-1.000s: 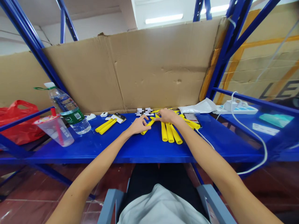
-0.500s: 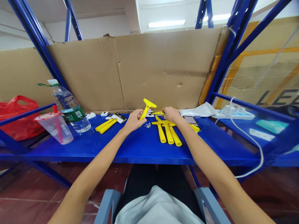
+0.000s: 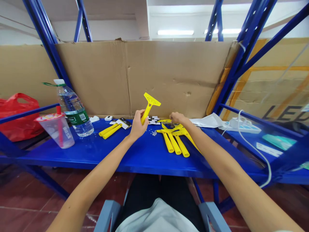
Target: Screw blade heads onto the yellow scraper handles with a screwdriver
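Observation:
My left hand (image 3: 138, 126) is closed around the handle of a yellow scraper (image 3: 150, 102), its T-shaped head tilted up and to the right. Over the back of the pile reaches my right hand (image 3: 178, 117), fingers drawn together; a small greyish bit shows below them, too unclear to name. Beneath that hand and forearm, several yellow scrapers (image 3: 178, 145) lie overlapped, handles pointing towards me. Loose small screws (image 3: 154, 133) are scattered between the hands. Behind them, small black-and-white pieces (image 3: 153, 120) lie in a group.
On the left are two yellow handles (image 3: 109, 131) with a black card (image 3: 124, 123), a water bottle (image 3: 78, 117), a plastic cup (image 3: 58, 132) and a red bag (image 3: 19, 119). A white plastic bag (image 3: 207, 120) and power strip (image 3: 241, 126) lie right. Cardboard (image 3: 166, 74) walls the back.
My left hand has lifted the scraper slightly, its head now higher and further left. My right hand stays by the pile, its fingers shifted a little. The view has tilted slightly.

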{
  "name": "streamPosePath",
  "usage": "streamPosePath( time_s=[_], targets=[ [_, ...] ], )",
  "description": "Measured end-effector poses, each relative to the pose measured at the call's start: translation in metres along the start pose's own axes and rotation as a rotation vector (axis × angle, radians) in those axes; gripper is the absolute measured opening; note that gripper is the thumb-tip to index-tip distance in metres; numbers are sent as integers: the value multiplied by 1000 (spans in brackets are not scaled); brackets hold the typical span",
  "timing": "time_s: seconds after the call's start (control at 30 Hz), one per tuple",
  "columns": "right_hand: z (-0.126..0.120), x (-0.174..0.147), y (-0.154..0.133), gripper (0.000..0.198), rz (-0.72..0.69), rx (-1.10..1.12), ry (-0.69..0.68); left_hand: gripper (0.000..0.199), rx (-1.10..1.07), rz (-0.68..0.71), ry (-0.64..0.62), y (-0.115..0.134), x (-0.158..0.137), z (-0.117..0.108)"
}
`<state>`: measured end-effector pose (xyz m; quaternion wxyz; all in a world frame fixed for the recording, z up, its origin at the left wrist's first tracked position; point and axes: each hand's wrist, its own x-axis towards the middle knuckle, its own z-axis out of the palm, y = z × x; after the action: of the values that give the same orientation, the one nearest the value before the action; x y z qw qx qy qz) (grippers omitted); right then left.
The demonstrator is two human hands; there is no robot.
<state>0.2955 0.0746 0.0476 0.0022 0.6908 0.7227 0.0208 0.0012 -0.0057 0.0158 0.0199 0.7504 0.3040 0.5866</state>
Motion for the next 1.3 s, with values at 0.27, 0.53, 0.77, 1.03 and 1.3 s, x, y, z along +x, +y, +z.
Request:
streamPosePath(
  time_s=[0.27, 0.53, 0.77, 1.03, 1.3],
  targets=[
    [10, 26, 10, 34, -69, 48, -87, 37, 17, 33, -46, -1, -1, 4],
    [11, 21, 7, 25, -99, 115, -24, 25, -189, -84, 26, -2, -1, 7],
    [-11, -5, 1, 26, -119, 205, 264, 28, -609, -391, -13, -5, -1, 18],
    [-17, -51, -27, 34, -228, 964, 762, 39, -726, -579, -73, 3, 0, 15],
    [-19, -84, -51, 62, -267, 1397, 496, 53, -856, -724, -231, 20, 0, 11]
  ],
)
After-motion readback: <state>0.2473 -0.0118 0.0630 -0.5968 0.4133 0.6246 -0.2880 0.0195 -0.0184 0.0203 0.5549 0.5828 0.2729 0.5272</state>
